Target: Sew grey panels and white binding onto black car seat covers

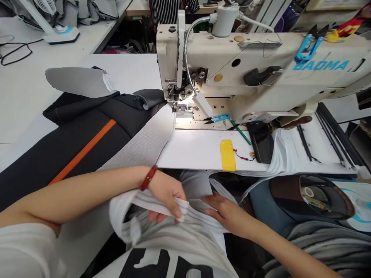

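My left hand, with a red bracelet at its wrist, is closed over my lap. It pinches the end of a white band with faint grey lines between thumb and fingers. The band loops below the left wrist, and a length of it lies over my lap to the right. Beside that length is my right hand, its fingers stretched out and apart, slightly blurred. Whether they touch the band I cannot tell. Black and grey fabric with an orange stripe lies at the left, its grey mesh edge reaching the sewing machine's presser foot.
The sewing machine stands across the back. On the table are blue thread snips, a yellow tag, green tweezers and a black phone. A brown-rimmed container stands at the right. A person in stripes is behind.
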`<control>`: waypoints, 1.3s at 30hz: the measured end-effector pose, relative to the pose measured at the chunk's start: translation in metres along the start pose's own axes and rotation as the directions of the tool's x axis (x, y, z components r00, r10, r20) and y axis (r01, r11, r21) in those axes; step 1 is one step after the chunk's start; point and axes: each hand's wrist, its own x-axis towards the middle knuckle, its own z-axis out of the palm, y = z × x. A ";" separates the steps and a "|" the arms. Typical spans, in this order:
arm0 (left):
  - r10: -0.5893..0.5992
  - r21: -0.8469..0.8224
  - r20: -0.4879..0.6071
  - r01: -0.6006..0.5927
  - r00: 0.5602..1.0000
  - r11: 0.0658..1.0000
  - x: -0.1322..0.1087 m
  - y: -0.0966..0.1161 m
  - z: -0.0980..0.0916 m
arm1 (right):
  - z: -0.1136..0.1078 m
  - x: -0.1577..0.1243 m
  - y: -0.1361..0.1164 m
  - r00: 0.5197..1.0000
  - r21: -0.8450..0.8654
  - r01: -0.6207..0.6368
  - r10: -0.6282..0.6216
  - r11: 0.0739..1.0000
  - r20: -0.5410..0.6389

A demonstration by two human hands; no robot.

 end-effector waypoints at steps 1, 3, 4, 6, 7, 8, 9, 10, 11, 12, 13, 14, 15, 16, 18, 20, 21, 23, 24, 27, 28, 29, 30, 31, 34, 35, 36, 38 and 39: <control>0.020 0.032 -0.023 -0.019 1.000 0.999 0.008 0.007 -0.001 | -0.005 0.011 -0.017 0.989 0.185 0.148 -0.145 0.972 -0.026; 0.075 0.115 -0.098 -0.063 0.992 0.991 0.011 0.022 -0.008 | -0.016 0.029 -0.042 0.969 0.479 0.249 -0.216 0.842 -0.123; 0.108 0.164 -0.154 -0.082 0.982 0.983 0.005 0.028 -0.013 | -0.021 0.034 -0.047 0.969 0.560 0.244 -0.182 0.791 -0.166; 0.173 0.267 -0.295 -0.093 0.940 0.959 -0.022 0.037 -0.028 | -0.029 0.033 -0.041 0.968 0.611 0.193 -0.046 0.768 -0.248; 0.194 0.319 -0.376 -0.071 0.906 0.945 -0.039 0.040 -0.036 | -0.032 0.028 -0.032 0.959 0.607 0.162 0.020 0.778 -0.281; 0.203 0.374 -0.451 -0.023 0.869 0.927 -0.057 0.043 -0.045 | -0.034 0.022 -0.021 0.949 0.598 0.127 0.078 0.791 -0.304; 0.203 0.433 -0.516 0.050 0.832 0.900 -0.074 0.047 -0.053 | -0.034 0.016 -0.010 0.940 0.590 0.089 0.128 0.803 -0.316; 0.210 0.492 -0.581 0.134 0.787 0.860 -0.088 0.050 -0.060 | -0.034 0.009 0.001 0.931 0.582 0.053 0.171 0.811 -0.322; 0.233 0.551 -0.635 0.219 0.737 0.805 -0.098 0.054 -0.067 | -0.032 0.003 0.009 0.926 0.576 0.021 0.201 0.817 -0.319; 0.283 0.605 -0.676 0.294 0.680 0.740 -0.104 0.059 -0.071 | -0.028 -0.002 0.016 0.929 0.572 -0.008 0.219 0.820 -0.300; 0.339 0.642 -0.706 0.358 0.622 0.678 -0.106 0.064 -0.075 | -0.023 -0.006 0.020 0.939 0.575 -0.041 0.228 0.817 -0.257; 0.385 0.660 -0.723 0.410 0.573 0.630 -0.106 0.069 -0.078 | -0.016 -0.009 0.022 0.953 0.583 -0.084 0.236 0.808 -0.189; 0.413 0.664 -0.735 0.445 0.538 0.602 -0.102 0.075 -0.080 | -0.009 -0.011 0.023 0.965 0.586 -0.143 0.243 0.797 -0.095; 0.424 0.659 -0.744 0.466 0.516 0.590 -0.097 0.080 -0.083 | -0.002 -0.012 0.022 0.969 0.569 -0.209 0.245 0.795 0.013; 0.382 0.638 -0.762 0.504 0.523 0.583 -0.084 0.091 -0.090 | 0.009 -0.011 0.015 0.961 0.414 -0.267 0.209 0.870 0.182; 0.316 0.625 -0.772 0.567 0.552 0.536 -0.068 0.097 -0.101 | 0.011 -0.002 0.002 0.982 0.084 -0.148 0.136 0.985 0.130; 0.288 0.609 -0.787 0.618 0.545 0.497 -0.061 0.099 -0.106 | 0.009 0.007 -0.006 0.998 -0.108 -0.053 0.056 0.993 0.027; 0.292 0.577 -0.816 0.703 0.498 0.416 -0.046 0.096 -0.111 | -0.003 0.033 -0.023 0.954 -0.432 0.090 -0.203 0.898 -0.222; 0.336 0.558 -0.826 0.736 0.452 0.383 -0.039 0.091 -0.110 | -0.010 0.051 -0.029 0.886 -0.538 0.129 -0.341 0.833 -0.315; 0.552 0.469 -0.795 0.833 0.253 0.294 -0.026 0.063 -0.089 | -0.038 0.110 -0.039 0.691 -0.721 0.153 -0.595 0.676 -0.411; 0.609 0.412 -0.772 0.873 0.183 0.261 -0.024 0.051 -0.079 | -0.048 0.129 -0.039 0.667 -0.742 0.130 -0.611 0.658 -0.425; 0.640 0.352 -0.758 0.907 0.130 0.233 -0.022 0.038 -0.069 | -0.058 0.146 -0.038 0.660 -0.748 0.106 -0.608 0.656 -0.440; 0.649 0.288 -0.757 0.931 0.078 0.224 -0.020 0.025 -0.061 | -0.067 0.160 -0.037 0.668 -0.742 0.089 -0.593 0.664 -0.450; 0.648 0.229 -0.761 0.946 0.026 0.231 -0.019 0.014 -0.055 | -0.076 0.173 -0.036 0.684 -0.728 0.076 -0.567 0.681 -0.459; 0.630 0.131 -0.773 0.953 -0.075 0.274 -0.008 -0.004 -0.054 | -0.098 0.198 -0.036 0.719 -0.672 0.038 -0.487 0.739 -0.495; 0.637 0.136 -0.767 0.952 -0.074 0.274 -0.004 -0.006 -0.057 | -0.103 0.204 -0.037 0.718 -0.658 0.023 -0.470 0.752 -0.513; 0.648 0.151 -0.759 0.951 -0.063 0.269 0.002 -0.005 -0.061 | -0.106 0.209 -0.038 0.709 -0.645 0.008 -0.459 0.764 -0.535; 0.667 0.178 -0.743 0.946 -0.051 0.270 0.010 -0.001 -0.070 | -0.111 0.218 -0.041 0.690 -0.634 0.010 -0.464 0.774 -0.555; 0.672 0.184 -0.738 0.942 -0.057 0.282 0.013 0.001 -0.074 | -0.113 0.222 -0.042 0.691 -0.631 0.025 -0.470 0.775 -0.549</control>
